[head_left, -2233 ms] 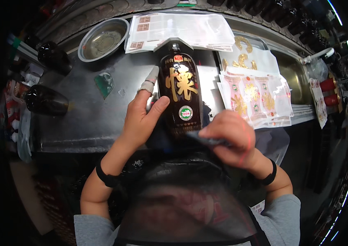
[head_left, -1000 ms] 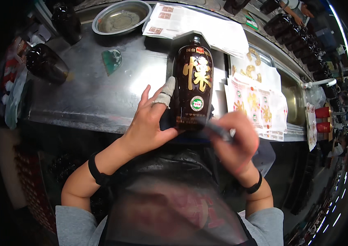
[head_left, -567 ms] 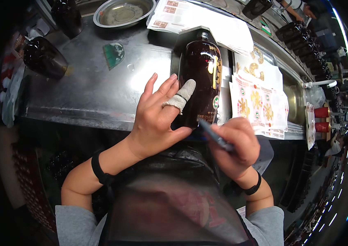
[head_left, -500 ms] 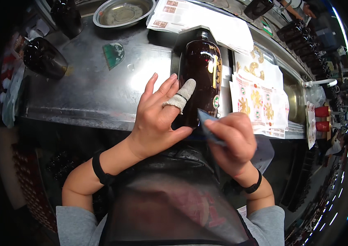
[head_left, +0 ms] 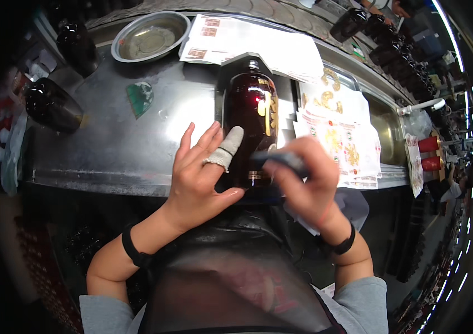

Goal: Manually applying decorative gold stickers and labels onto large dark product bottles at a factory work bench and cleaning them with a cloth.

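Observation:
A dark brown glass bottle (head_left: 246,111) with gold lettering lies on its side in a dark angular cradle (head_left: 226,75), neck pointing away from me. My left hand (head_left: 194,181) is spread at the bottle's left side, its fingers apart; a pale cloth finger cover (head_left: 228,148) sits on the index finger. Gripped in my right hand (head_left: 311,181) is a flat dark blue-grey scraper (head_left: 287,161), its edge over the bottle's lower part. The right hand is blurred, and whether the scraper touches the glass I cannot tell.
A green flat scraper (head_left: 139,99) lies on the metal table (head_left: 114,150). Behind it stands a metal basin (head_left: 150,39). White sheets (head_left: 258,44) lie beyond the bottle, printed gold decal sheets (head_left: 339,147) to its right. More dark bottles (head_left: 52,106) stand far left and far right.
The whole view has shifted, so the bottle and table appear further left and lower. The scraper has swung flatter across the bottle's lower right side. My left hand stays spread beside the bottle.

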`<state>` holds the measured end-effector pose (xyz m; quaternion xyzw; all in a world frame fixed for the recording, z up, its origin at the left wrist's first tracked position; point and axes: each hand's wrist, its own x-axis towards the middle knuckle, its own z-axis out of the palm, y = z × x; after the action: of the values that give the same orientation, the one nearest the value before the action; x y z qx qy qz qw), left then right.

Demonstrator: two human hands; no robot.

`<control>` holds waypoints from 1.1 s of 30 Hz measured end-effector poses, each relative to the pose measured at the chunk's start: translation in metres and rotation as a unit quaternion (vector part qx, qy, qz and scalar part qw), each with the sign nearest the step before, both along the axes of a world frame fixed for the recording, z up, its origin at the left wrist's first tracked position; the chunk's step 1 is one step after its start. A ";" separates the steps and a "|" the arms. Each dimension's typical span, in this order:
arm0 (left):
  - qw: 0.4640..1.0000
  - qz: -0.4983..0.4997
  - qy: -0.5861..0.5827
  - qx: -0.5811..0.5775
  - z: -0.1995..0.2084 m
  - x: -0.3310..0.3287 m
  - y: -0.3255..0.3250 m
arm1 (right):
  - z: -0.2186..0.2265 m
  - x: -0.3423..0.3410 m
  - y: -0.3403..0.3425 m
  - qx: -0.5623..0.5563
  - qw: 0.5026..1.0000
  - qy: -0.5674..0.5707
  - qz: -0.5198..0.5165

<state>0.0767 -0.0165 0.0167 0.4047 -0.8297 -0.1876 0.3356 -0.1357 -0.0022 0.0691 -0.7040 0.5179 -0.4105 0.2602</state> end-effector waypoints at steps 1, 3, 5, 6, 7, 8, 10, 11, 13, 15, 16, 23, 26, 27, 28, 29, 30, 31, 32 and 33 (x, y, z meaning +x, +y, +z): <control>1.000 -0.011 0.014 0.000 0.002 -0.002 -0.001 | -0.003 -0.006 -0.013 -0.059 0.997 0.021 -0.038; 1.000 -0.010 0.020 0.002 0.000 -0.003 -0.001 | -0.002 -0.015 -0.021 -0.107 0.992 0.041 -0.054; 0.999 -0.033 0.025 0.004 -0.004 -0.003 -0.003 | -0.015 -0.019 -0.007 -0.168 0.982 0.080 0.031; 0.999 -0.034 0.028 0.007 -0.005 -0.004 -0.004 | -0.021 -0.018 0.005 -0.189 0.978 0.066 0.061; 0.999 -0.032 0.026 0.006 -0.007 -0.004 -0.005 | -0.025 -0.015 0.014 -0.210 0.972 0.053 0.090; 0.999 -0.032 0.025 0.010 -0.009 -0.002 -0.003 | -0.021 -0.012 0.019 -0.187 0.972 0.053 0.135; 0.999 -0.032 0.014 0.009 -0.009 0.004 -0.004 | -0.012 -0.009 0.017 -0.132 0.973 0.028 0.188; 0.999 -0.032 0.012 0.015 -0.007 0.005 -0.006 | -0.013 -0.008 0.012 -0.133 0.981 0.008 0.142; 0.998 -0.031 0.022 0.045 -0.011 0.006 -0.003 | -0.012 -0.013 0.004 -0.140 0.988 0.018 0.063; 0.996 -0.035 0.045 0.065 -0.018 0.004 -0.004 | -0.014 -0.015 0.010 -0.136 0.990 0.026 0.040; 0.993 -0.040 0.069 0.088 -0.019 0.003 -0.004 | -0.015 -0.015 0.014 -0.133 0.989 0.020 0.064; 0.998 0.005 0.016 0.065 0.008 -0.009 -0.003 | -0.012 -0.023 0.010 0.087 0.982 -0.156 -0.067; 0.998 -0.006 -0.049 0.028 0.010 -0.016 -0.012 | -0.016 -0.024 0.007 0.080 0.977 -0.180 -0.079; 0.998 -0.006 -0.051 0.026 0.009 -0.015 -0.013 | -0.017 -0.024 0.008 0.091 0.977 -0.176 -0.079; 0.998 -0.001 -0.062 0.020 0.009 -0.014 -0.013 | -0.018 -0.023 0.010 0.102 0.977 -0.173 -0.078; 0.997 0.002 -0.072 0.013 0.008 -0.013 -0.012 | -0.019 -0.023 0.011 0.099 0.976 -0.175 -0.081; 0.997 -0.001 -0.074 0.011 0.008 -0.011 -0.012 | -0.020 -0.022 0.013 0.112 0.975 -0.176 -0.082; 0.998 0.001 -0.067 0.013 0.008 -0.009 -0.011 | -0.021 -0.021 0.013 0.124 0.973 -0.176 -0.083; 0.998 0.003 -0.060 0.016 0.008 -0.007 -0.010 | -0.017 -0.022 0.010 0.128 0.976 -0.158 -0.079; 0.998 0.001 -0.061 0.012 0.008 -0.007 -0.010 | -0.016 -0.022 0.008 0.123 0.976 -0.160 -0.080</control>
<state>0.0701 -0.0260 0.0243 0.4201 -0.8459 -0.1718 0.2801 -0.1581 0.0054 0.0536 -0.5478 0.5711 -0.4702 0.3908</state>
